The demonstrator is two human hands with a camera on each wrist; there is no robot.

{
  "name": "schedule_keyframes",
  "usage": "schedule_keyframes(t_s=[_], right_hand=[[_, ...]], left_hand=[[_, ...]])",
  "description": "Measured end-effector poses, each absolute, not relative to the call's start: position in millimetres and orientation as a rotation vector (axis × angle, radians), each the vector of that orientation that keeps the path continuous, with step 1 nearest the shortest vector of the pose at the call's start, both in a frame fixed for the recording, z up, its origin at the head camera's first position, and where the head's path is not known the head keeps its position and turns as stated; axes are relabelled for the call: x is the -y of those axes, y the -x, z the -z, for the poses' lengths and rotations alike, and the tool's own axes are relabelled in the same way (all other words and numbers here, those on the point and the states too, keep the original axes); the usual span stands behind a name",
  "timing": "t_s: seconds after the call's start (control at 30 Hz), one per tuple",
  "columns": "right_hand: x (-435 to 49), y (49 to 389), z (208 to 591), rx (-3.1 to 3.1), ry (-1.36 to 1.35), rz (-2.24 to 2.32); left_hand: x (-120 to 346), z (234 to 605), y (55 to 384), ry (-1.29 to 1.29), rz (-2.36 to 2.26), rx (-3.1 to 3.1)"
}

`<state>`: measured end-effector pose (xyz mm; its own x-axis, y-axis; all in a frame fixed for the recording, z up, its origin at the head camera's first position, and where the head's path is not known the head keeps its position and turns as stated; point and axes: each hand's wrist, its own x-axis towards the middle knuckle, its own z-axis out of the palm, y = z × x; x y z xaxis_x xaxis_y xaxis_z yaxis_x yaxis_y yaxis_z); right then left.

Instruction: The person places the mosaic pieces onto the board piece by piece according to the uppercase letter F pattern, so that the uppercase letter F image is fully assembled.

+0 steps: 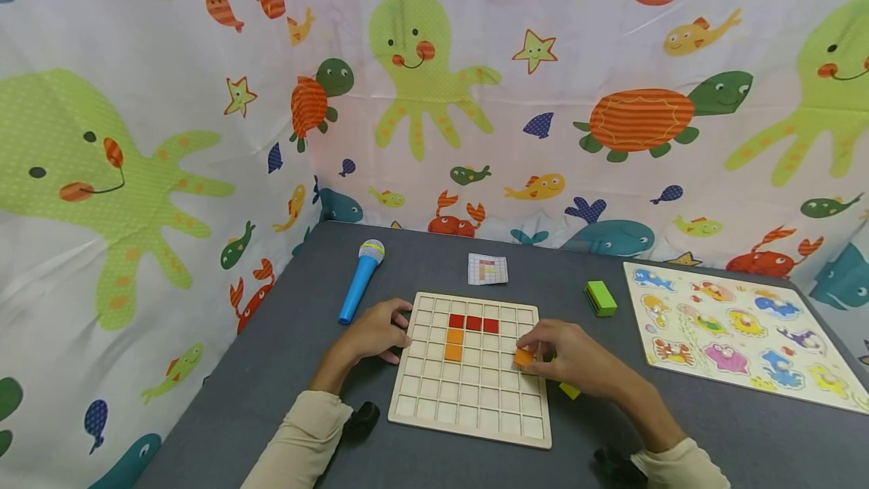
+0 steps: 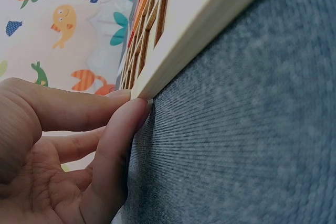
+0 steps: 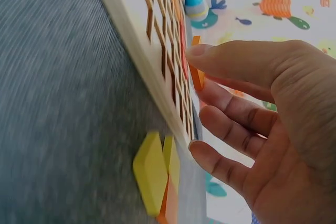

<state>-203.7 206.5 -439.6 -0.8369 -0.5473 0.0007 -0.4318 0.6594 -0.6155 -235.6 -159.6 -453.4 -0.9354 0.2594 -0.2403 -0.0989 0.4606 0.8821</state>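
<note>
A slack pinch could be letting the tile point(image 1: 523, 357) twist or drop, and lowering it askew could be catching it on the ridges of the board point(image 1: 468, 421). A low sweep of the right hand point(image 1: 570, 353) could be scattering the yellow pieces point(image 3: 149, 177) (they are lying just beside the board's edge, beneath that hand). Too hard a push from the left hand point(image 1: 376, 330) could be sliding the board.

The right hand is pinching the tile between thumb and finger over the board's right-hand columns, its other fingers bending loosely. The left is gripping the board's left edge between thumb and finger, its forearm slanting inward.
</note>
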Motion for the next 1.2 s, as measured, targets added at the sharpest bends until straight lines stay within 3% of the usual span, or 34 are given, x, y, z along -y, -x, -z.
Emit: schedule_keyframes(t_s=[1.2], right_hand=[[-123, 207, 440, -2.611, 0.915, 0.904]], left_hand=[[160, 455, 237, -0.143, -1.465, -2.374]])
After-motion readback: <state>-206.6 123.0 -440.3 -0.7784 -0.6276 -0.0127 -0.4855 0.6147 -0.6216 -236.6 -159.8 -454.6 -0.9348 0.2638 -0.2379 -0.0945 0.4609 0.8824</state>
